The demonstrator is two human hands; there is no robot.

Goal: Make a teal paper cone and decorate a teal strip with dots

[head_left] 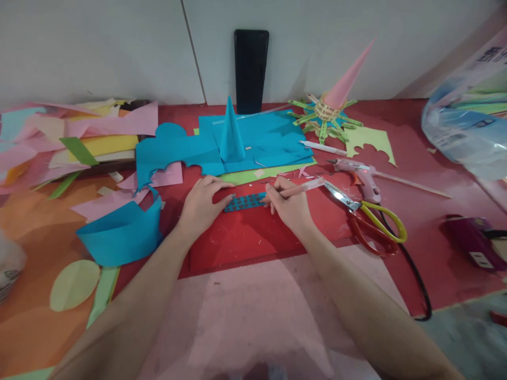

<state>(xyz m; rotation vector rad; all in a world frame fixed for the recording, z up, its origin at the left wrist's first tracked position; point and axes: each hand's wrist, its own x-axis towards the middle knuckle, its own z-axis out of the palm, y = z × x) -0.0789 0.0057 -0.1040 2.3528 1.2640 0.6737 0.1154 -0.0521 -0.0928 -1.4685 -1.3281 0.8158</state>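
A small strip of blue paper (246,202) with rows of dark marks lies on red sheets (237,237). At the strip's left end rests the thumb of my left hand (203,205), its other fingers stretched out flat above. My right hand (288,206) is closed around a pen with a pale pinkish barrel (307,186), its tip hidden by my fingers at the strip's right end. Behind both hands, a blue paper cone (232,134) stands upright on blue sheets (273,132). A curved blue paper band (119,235) stands left of my left forearm.
Scissors (356,206) and a pink glue gun (362,177) lie to the right, a black cord running forward. Farther back are a white pen (322,148) and a pink cone (348,79) on a green spiky base. A phone (251,68) leans on the wall. Paper scraps (99,126) pile up left.
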